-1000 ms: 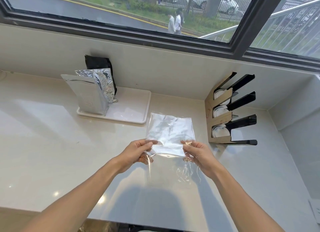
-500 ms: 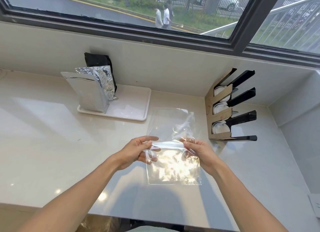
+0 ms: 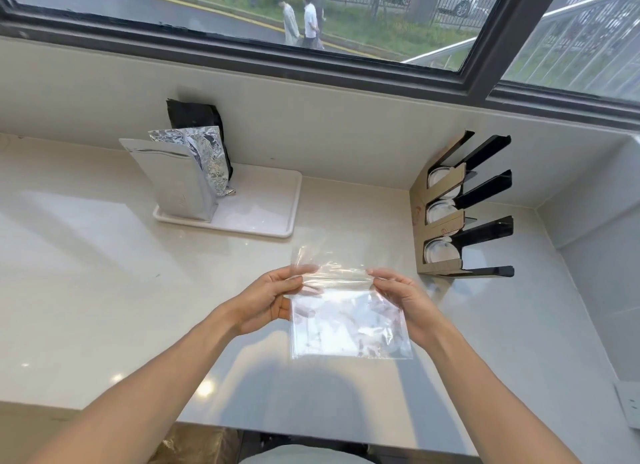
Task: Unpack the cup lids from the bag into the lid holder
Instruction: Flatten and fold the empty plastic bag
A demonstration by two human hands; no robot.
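Held up above the pale countertop (image 3: 86, 262), near its front edge: a clear plastic bag (image 3: 349, 321), folded over along its upper part, with the doubled flap standing up behind the fold. Pinched at the left end of that fold by the left hand (image 3: 273, 299), thumb on the near face and fingers curled behind the film. Pinched at the right end by the right hand (image 3: 398, 299), fingers likewise curled round the plastic. Flat and slack below the fold, hanging between the two wrists, with glare and faint reddish marks across the near face; looks empty, though hard to be sure through the reflections. Off to the right, against the corner wall, well apart from the bag: a lid holder (image 3: 450, 221) of brown card with black dividers, three slots stacked one above another. Stacked in each slot: white cup lids (image 3: 441, 254), edges showing round behind the card front. Farther back on the left: a white tray (image 3: 270, 207), carrying an upright silver pouch (image 3: 173, 183), a crumpled foil bag (image 3: 207, 158) behind it, and a black bag (image 3: 197, 115) leaning at the wall. Above everything, a dark window frame (image 3: 311, 68).
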